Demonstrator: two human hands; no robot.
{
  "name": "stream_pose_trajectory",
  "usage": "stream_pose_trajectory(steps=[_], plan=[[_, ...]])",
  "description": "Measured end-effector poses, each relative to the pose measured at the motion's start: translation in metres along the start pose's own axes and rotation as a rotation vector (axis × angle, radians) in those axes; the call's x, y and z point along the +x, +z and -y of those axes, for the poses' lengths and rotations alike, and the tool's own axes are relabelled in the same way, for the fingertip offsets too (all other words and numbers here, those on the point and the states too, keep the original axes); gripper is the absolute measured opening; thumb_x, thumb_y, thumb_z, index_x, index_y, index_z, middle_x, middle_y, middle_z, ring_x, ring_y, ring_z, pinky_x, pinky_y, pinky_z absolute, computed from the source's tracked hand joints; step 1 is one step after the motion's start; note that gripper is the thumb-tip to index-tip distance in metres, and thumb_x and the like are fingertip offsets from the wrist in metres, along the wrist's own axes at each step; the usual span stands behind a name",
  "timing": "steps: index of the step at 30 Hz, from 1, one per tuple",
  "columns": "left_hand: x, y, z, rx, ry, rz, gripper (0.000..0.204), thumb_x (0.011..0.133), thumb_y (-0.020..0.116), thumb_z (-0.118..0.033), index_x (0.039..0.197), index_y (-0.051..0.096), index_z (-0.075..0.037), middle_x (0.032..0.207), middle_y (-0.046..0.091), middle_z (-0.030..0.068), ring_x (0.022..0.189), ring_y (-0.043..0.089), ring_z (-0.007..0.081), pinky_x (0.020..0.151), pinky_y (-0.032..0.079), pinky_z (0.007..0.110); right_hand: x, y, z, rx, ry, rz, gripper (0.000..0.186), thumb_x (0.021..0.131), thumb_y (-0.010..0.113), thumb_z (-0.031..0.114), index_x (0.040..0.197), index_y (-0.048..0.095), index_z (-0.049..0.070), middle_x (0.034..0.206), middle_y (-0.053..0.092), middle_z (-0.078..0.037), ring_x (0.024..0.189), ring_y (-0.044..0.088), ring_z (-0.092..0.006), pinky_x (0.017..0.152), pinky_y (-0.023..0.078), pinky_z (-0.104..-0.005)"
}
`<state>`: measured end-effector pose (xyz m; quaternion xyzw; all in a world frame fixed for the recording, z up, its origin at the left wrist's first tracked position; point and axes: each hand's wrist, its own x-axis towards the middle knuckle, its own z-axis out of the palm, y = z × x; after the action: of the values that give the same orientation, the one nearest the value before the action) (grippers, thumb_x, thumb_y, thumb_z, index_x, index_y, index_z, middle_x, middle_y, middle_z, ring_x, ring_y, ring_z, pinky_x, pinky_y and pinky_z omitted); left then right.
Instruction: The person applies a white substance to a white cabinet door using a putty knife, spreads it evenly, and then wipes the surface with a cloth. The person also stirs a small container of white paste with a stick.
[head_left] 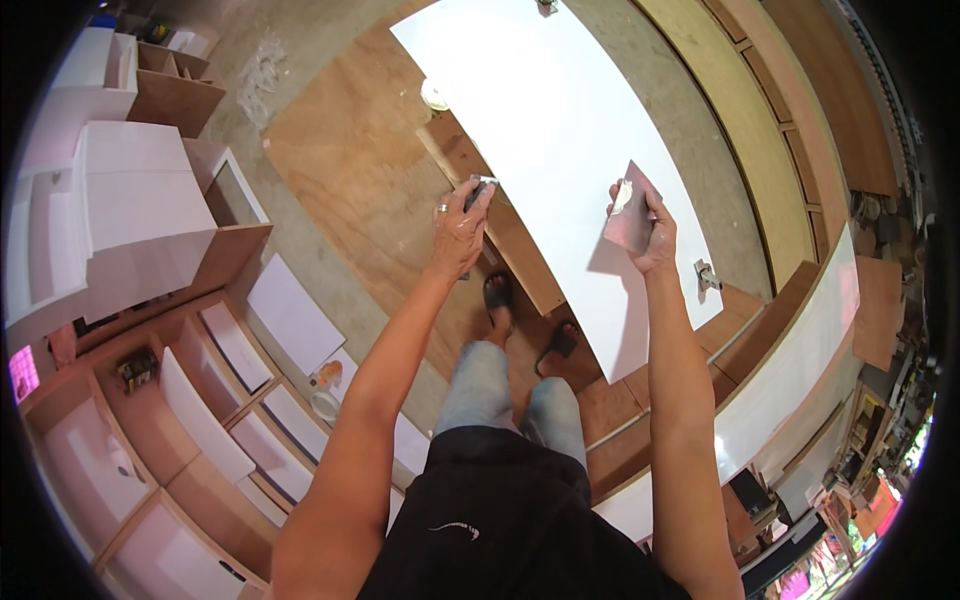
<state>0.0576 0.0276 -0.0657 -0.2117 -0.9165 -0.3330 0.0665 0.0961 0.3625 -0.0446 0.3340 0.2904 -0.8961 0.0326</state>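
Note:
My left hand [460, 232] is closed around a small putty knife [480, 191] with a dark handle, its tip whitish, at the left edge of a white panel [540, 120]. My palm and fingers hide much of the tool. Over the panel's right part, my right hand [655, 240] grips a thin greyish rectangular plate [633, 225]. A dab of cream-coloured putty [623, 196] sits on the plate's left side. Two metal hinges, a near one [707, 277] and a far one [547, 6], are fixed along the panel's right side and far end.
A wooden board structure [520, 265] supports the panel, above a plywood sheet [340, 150] on the floor. A round whitish object [433, 95] shows beside the panel's left edge. White cabinets [140, 180] and open drawer frames [190, 440] stand left; long wooden frames [740, 110] lie right.

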Motion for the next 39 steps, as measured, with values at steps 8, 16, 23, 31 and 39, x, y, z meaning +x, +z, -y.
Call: stream_pose_trajectory(steps=[8, 16, 23, 31, 39], plan=[[-0.029, 0.016, -0.022, 0.094, 0.041, 0.011, 0.053, 0.090, 0.061, -0.003, 0.140, 0.055, -0.019, 0.136, 0.053, 0.0111, 0.110, 0.055, 0.0328, 0.091, 0.043, 0.044, 0.004, -0.001, 0.001, -0.015, 0.026, 0.015, 0.034, 0.094, 0.064, 0.030, 0.117, 0.066, 0.004, 0.107, 0.070, -0.008, 0.095, 0.067, -0.0238, 0.088, 0.056, -0.0390], [-0.042, 0.023, -0.051, 0.088, 0.024, -0.019, 0.056, 0.086, 0.063, 0.000, 0.139, 0.057, -0.018, 0.135, 0.053, 0.0115, 0.109, 0.055, 0.0328, 0.091, 0.043, 0.045, 0.011, -0.004, 0.001, -0.043, -0.008, 0.019, 0.031, 0.094, 0.065, 0.029, 0.114, 0.066, 0.005, 0.106, 0.068, -0.007, 0.097, 0.066, -0.0243, 0.089, 0.055, -0.0395], [-0.044, 0.025, -0.075, 0.096, 0.032, -0.043, 0.061, 0.084, 0.064, 0.001, 0.141, 0.055, -0.020, 0.135, 0.053, 0.0112, 0.108, 0.055, 0.0323, 0.091, 0.043, 0.045, 0.006, 0.003, 0.003, -0.039, -0.007, -0.017, 0.029, 0.094, 0.064, 0.027, 0.111, 0.066, 0.004, 0.106, 0.068, -0.007, 0.098, 0.065, -0.0246, 0.091, 0.054, -0.0395], [-0.084, 0.038, -0.087, 0.118, 0.064, -0.012, 0.061, 0.085, 0.063, -0.003, 0.142, 0.054, -0.021, 0.136, 0.052, 0.0108, 0.108, 0.055, 0.0324, 0.091, 0.043, 0.045, 0.008, 0.001, 0.002, -0.065, -0.041, -0.016, 0.031, 0.095, 0.063, 0.026, 0.116, 0.063, 0.003, 0.111, 0.066, -0.007, 0.102, 0.063, -0.0244, 0.094, 0.052, -0.0395], [-0.123, 0.048, -0.094, 0.127, 0.097, 0.015, 0.059, 0.086, 0.062, -0.004, 0.142, 0.054, -0.021, 0.140, 0.051, 0.0106, 0.109, 0.055, 0.0315, 0.092, 0.041, 0.045, 0.006, 0.003, -0.002, -0.065, -0.070, -0.005, 0.035, 0.094, 0.063, 0.026, 0.119, 0.062, 0.000, 0.114, 0.064, -0.009, 0.105, 0.061, -0.0260, 0.096, 0.051, -0.0398]])
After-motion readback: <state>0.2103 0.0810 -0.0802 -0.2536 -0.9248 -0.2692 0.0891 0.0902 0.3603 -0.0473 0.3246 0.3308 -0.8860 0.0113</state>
